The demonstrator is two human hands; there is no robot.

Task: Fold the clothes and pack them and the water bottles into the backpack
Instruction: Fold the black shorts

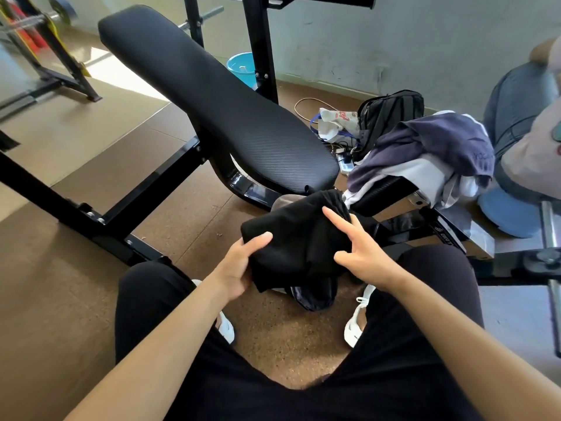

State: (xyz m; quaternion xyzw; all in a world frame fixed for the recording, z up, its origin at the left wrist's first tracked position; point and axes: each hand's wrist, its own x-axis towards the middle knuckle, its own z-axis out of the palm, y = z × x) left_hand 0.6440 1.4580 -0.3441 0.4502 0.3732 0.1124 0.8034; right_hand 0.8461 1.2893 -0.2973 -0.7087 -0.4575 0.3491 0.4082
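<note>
A black garment (291, 241) is bunched in a rough fold between my knees, held above the floor. My left hand (239, 262) grips its left edge, thumb on top. My right hand (361, 253) rests on its right side with the index finger stretched out and the thumb pressing the cloth. Beneath the garment a dark open bag (312, 296) lies on the floor, mostly hidden. A purple garment (431, 141) and white cloth (425, 174) are heaped on a seat pad at the right. A black backpack (388, 113) stands behind that heap. No water bottles are in view.
A long black padded weight bench (206, 95) slants across the middle, its steel frame (91, 214) running over the brown floor. A blue bucket (243, 66), a white plastic bag (334, 123) and cables lie by the wall. Another person's jeans-clad leg (516, 101) is at the right.
</note>
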